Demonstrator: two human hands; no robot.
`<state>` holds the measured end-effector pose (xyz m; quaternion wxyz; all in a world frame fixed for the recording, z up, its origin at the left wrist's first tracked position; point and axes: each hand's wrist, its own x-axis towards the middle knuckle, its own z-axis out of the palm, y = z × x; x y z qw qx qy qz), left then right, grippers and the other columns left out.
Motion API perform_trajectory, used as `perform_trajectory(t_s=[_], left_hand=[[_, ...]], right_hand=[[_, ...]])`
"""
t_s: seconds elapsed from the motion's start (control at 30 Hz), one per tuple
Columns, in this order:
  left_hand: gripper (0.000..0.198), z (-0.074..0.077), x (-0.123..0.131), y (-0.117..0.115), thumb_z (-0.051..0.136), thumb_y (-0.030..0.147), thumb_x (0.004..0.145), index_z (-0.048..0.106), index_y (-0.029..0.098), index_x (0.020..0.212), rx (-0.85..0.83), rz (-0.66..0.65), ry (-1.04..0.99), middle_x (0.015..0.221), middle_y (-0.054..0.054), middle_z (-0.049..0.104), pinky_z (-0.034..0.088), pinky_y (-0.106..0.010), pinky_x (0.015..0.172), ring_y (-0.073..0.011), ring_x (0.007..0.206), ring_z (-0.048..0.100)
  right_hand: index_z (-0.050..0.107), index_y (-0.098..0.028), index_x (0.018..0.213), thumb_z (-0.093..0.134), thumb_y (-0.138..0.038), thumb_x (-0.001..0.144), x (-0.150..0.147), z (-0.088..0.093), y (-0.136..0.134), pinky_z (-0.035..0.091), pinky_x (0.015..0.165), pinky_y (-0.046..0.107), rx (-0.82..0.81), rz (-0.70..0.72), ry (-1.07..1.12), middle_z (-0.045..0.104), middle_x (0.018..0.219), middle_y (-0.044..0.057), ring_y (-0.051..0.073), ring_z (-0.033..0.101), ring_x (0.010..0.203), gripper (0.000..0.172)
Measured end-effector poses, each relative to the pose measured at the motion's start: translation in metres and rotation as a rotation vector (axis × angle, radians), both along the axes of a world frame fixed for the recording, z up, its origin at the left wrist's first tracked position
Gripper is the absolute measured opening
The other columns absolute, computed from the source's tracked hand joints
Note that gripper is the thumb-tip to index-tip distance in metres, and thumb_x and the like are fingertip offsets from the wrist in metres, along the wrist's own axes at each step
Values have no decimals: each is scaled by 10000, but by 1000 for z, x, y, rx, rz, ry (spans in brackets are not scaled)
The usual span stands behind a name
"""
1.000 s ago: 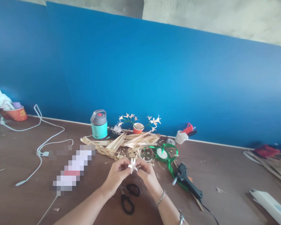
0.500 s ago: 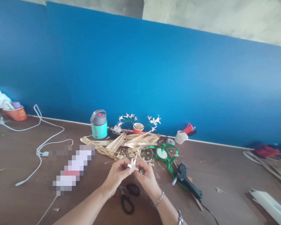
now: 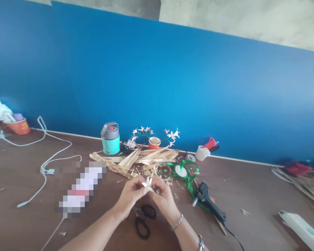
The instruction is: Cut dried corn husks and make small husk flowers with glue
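Between my fingertips is a small cream flower point(image 3: 148, 184) with pointed petals, apparently made of dried husk. My left hand point(image 3: 132, 193) pinches it from the left, fingers curled. From the right, my right hand point(image 3: 162, 195) closes on it too, thumb and fingers meeting at its base; a chain bracelet circles that wrist. Black-handled scissors point(image 3: 142, 227) lie on the table just below my hands, their blades partly hidden by the left one. Beyond my hands are dried husks point(image 3: 131, 159) and loose scraps.
Behind the husks, a red paper cup point(image 3: 154, 143) holds green-stemmed flowers beside a turquoise container point(image 3: 111, 144). Rightward lie a green ribbon spool point(image 3: 180, 171), a black glue gun point(image 3: 210, 204) with its cord, and a white tape roll point(image 3: 190, 158). White cables point(image 3: 45, 167) cross the left side.
The flower has turned very slightly between my fingers. Both hands stay in nearly the same place, and the things on the table have not moved.
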<state>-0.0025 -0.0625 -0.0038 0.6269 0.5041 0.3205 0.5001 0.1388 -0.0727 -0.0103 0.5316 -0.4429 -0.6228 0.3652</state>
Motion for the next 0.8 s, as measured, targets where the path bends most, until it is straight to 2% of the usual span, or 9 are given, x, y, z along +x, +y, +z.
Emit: perform_trajectory(t_s=[0.17,0.23,0.37,0.47,0.63,0.8], left_hand=[[232,1,0,-1,693,335,684,555,155,635,-29,-44,-26,652,24,518,350,-225,626,-123,652,468],[211,-2,0,-1,700,332,677,585,160,715,-51,-54,-19,680,11,553,352,-225,625,-128,661,481],[295,-9,-1,1,721,318,655,592,184,884,-102,-61,-15,746,-6,602,367,-231,639,-143,694,514],[252,-10,-1,1,713,306,666,591,181,847,-92,-67,-13,734,2,596,363,-222,631,-134,684,510],[182,-6,0,0,693,271,690,544,167,683,-84,-20,-39,680,25,568,350,-204,624,-114,664,492],[156,-6,1,1,692,254,695,565,163,688,-114,-29,-76,710,10,616,367,-215,655,-122,689,520]], right_hand=[[596,-186,655,640,-233,689,0,1,0,362,598,244,-24,5,-9,558,757,15,147,480,689,73],[604,-184,673,629,-253,705,0,0,0,363,603,245,-47,8,-2,551,766,18,150,480,702,80],[610,-182,682,623,-257,701,2,-2,2,371,621,250,-78,18,37,546,789,22,152,477,715,79],[608,-179,687,622,-262,702,2,-2,2,371,622,251,-75,21,31,539,777,21,152,471,708,85],[592,-181,717,608,-254,723,0,2,0,368,619,242,-76,20,-7,529,751,7,146,471,700,74],[555,-179,667,599,-251,739,0,1,0,359,601,238,-64,28,-2,513,709,-3,136,454,667,111]])
